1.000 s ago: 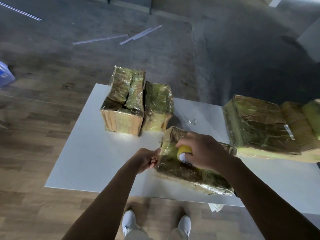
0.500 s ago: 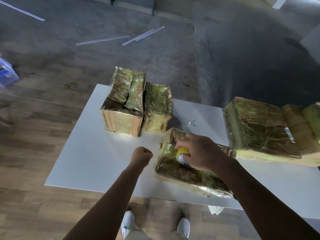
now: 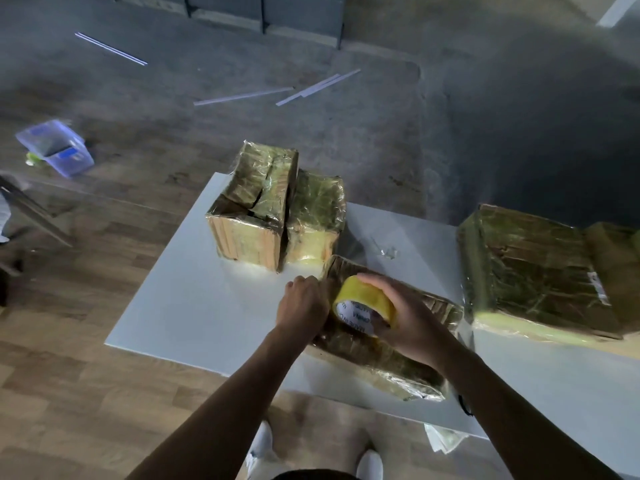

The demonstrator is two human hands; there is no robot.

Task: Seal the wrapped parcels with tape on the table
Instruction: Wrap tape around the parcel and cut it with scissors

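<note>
A flat parcel wrapped in shiny film lies near the front edge of the white table. My right hand grips a yellow tape roll on top of this parcel. My left hand is curled against the parcel's left end, beside the roll; whether it pinches the tape end is hidden. Two upright wrapped parcels stand side by side behind. A large wrapped parcel lies at the right.
A scrap of clear film lies on the table behind the flat parcel. On the floor are a blue plastic container at the left and several thin white strips. My white shoes show below the table edge.
My left hand moved away from the parcel's left end and has come back against it. My right hand tilted the roll up, so its yellow face and printed core show.
</note>
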